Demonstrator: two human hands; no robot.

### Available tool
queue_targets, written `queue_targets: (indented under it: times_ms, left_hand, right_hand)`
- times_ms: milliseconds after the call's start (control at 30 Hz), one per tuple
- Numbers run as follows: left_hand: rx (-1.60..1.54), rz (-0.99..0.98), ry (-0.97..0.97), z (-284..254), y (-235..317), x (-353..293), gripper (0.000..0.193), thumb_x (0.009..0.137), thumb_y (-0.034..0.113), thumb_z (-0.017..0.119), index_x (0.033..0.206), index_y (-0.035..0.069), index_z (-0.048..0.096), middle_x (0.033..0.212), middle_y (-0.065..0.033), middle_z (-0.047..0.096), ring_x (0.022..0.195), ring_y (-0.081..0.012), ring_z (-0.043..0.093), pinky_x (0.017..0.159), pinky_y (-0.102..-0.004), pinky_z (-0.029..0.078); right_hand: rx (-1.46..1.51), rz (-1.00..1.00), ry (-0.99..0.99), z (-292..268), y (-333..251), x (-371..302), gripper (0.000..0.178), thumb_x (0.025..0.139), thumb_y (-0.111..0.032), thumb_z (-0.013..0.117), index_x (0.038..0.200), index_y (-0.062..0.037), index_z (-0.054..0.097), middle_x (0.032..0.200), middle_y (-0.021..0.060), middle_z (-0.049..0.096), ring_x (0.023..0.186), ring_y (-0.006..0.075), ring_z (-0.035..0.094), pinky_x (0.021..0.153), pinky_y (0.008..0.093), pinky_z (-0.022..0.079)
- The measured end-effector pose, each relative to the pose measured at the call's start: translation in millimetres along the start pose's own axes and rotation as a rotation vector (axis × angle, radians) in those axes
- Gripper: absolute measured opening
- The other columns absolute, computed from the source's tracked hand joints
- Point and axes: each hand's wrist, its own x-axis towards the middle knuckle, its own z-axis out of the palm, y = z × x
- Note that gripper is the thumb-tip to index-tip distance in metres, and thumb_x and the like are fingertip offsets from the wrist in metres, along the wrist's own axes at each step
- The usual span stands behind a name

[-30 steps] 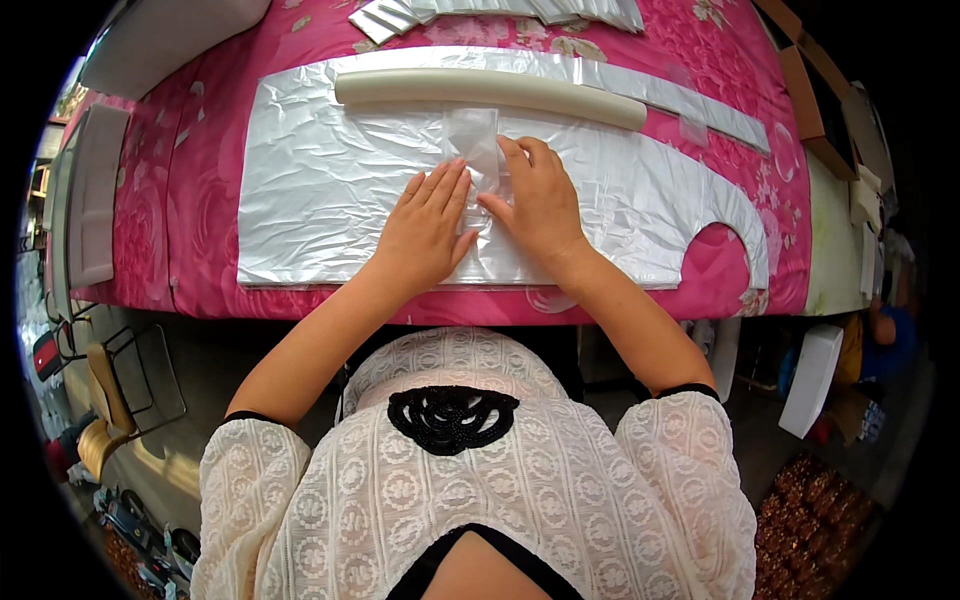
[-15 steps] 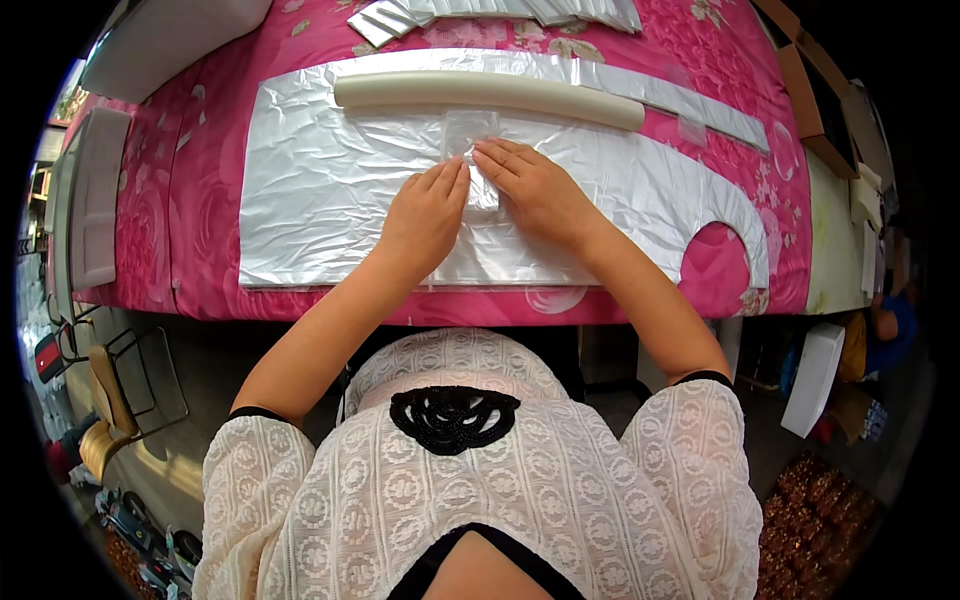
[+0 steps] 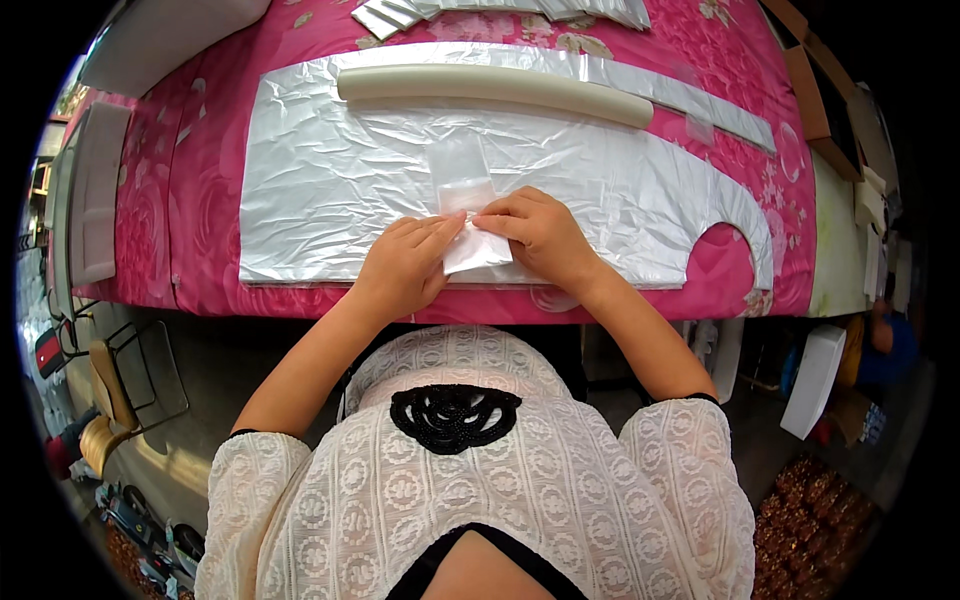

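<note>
While the left hand (image 3: 405, 262) and right hand (image 3: 540, 235) are pinching a clear plastic pouch (image 3: 480, 252) between nearly closed, almost meeting fingertips, the pouch is lying over a crinkled silver plastic sheet (image 3: 320, 190). Beyond it, a cream tube (image 3: 490, 88) is resting lengthwise, and flat silver packets (image 3: 520, 8) are lying farther off on the pink floral tablecloth (image 3: 205, 220).

Silver packets (image 3: 505, 10) cut off at top; clear bag (image 3: 466, 195) partly hidden by fingers (image 3: 508, 211).
</note>
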Motion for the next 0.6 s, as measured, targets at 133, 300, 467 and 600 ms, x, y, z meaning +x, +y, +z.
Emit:
queue_targets:
  times_ms: [133, 300, 467, 600]
  left_hand:
    - [-0.256, -0.448, 0.026, 1, 2, 13, 0.040, 0.083, 0.007, 0.060, 0.122, 0.001, 0.052, 0.080, -0.0103, 0.067, 0.072, -0.0173, 0.064, 0.069, -0.0296, 0.048]
    - [-0.260, -0.718, 0.092, 6, -13, 35, 0.063, 0.083, 0.015, 0.064, 0.135, -0.006, 0.036, 0.068, -0.0087, 0.066, 0.060, -0.0110, 0.062, 0.057, -0.0230, 0.046]
    - [-0.362, -0.856, 0.000, -10, -8, 49, 0.075, 0.081, 0.016, 0.066, 0.139, -0.007, 0.025, 0.079, -0.0111, 0.066, 0.068, -0.0135, 0.064, 0.061, -0.0259, 0.048]
    - [0.167, -0.388, 0.200, -2, -10, 37, 0.074, 0.080, 0.018, 0.066, 0.139, -0.006, 0.027, 0.120, -0.0209, 0.055, 0.101, -0.0252, 0.060, 0.082, -0.0336, 0.047]
  right_hand:
    - [0.207, 0.495, -0.074, -8, -5, 24, 0.014, 0.082, -0.013, 0.061, 0.088, -0.0020, 0.068, 0.072, 0.0052, 0.065, 0.065, 0.0165, 0.060, 0.061, 0.0285, 0.047]
    - [0.287, 0.860, -0.302, -16, 7, 60, 0.032, 0.085, -0.028, 0.056, 0.069, -0.0020, 0.067, 0.055, 0.0078, 0.062, 0.052, 0.0172, 0.060, 0.057, 0.0317, 0.047]
    - [0.248, 0.910, -0.323, -8, 19, 60, 0.034, 0.085, -0.030, 0.056, 0.064, -0.0040, 0.065, 0.053, 0.0050, 0.061, 0.048, 0.0158, 0.057, 0.056, 0.0319, 0.047]
    - [0.220, 0.916, -0.341, -9, 13, 64, 0.035, 0.085, -0.029, 0.055, 0.062, -0.0047, 0.065, 0.052, 0.0044, 0.061, 0.047, 0.0160, 0.056, 0.056, 0.0324, 0.047]
